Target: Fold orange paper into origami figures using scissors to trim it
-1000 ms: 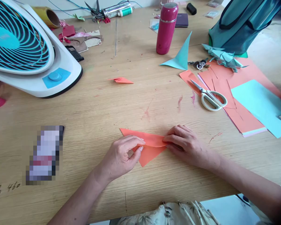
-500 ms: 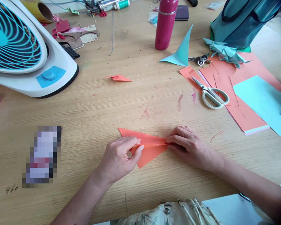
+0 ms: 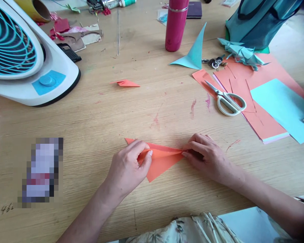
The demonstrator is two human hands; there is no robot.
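A folded orange paper [image 3: 160,160] lies flat on the wooden table [image 3: 116,111] in front of me. My left hand [image 3: 128,167] pinches its upper folded flap between thumb and fingers. At the paper's right tip, my right hand [image 3: 206,157] presses down with curled fingers pinched on the point. Part of the paper's left corner sticks out beyond my left hand.
White-handled scissors [image 3: 226,100] rest on orange sheets [image 3: 258,101] and a light blue sheet [image 3: 281,108] at right. A small orange folded piece [image 3: 125,83], a teal paper cone [image 3: 194,54], a magenta bottle [image 3: 176,25], a teal bag [image 3: 258,20], a white-and-teal fan [image 3: 22,57] and a pixelated flat object [image 3: 42,170] surround them.
The raised upper flap has been pressed down flatter along the paper. My left hand has closed further over the fold. The view has shifted slightly.
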